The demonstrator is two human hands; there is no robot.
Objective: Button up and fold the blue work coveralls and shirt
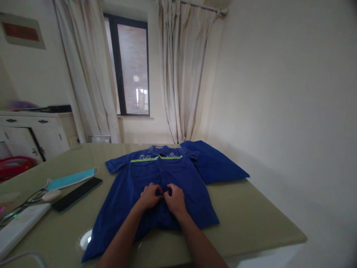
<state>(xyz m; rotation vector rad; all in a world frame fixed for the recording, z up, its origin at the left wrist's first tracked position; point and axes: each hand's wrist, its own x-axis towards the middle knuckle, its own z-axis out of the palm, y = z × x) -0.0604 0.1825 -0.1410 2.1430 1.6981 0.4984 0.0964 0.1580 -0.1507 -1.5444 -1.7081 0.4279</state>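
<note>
A blue short-sleeved work shirt [145, 169] lies front side up on the table, its collar at the far end and a yellow-green stripe across the chest. My left hand [151, 195] pinches the cloth at the front opening, around the middle of the shirt. Close beside it, my right hand [175, 199] pinches the other side of the same opening. The fingertips of both hands nearly meet. Any button between them is too small to make out.
Another folded blue cloth [220, 163] lies at the right, partly beside the shirt. On the left are a black phone [77, 194], a light blue face mask [71, 178], a white computer mouse [51, 195], a white box-like object [22, 229] and cables. The table [267, 216] meets a wall on the right.
</note>
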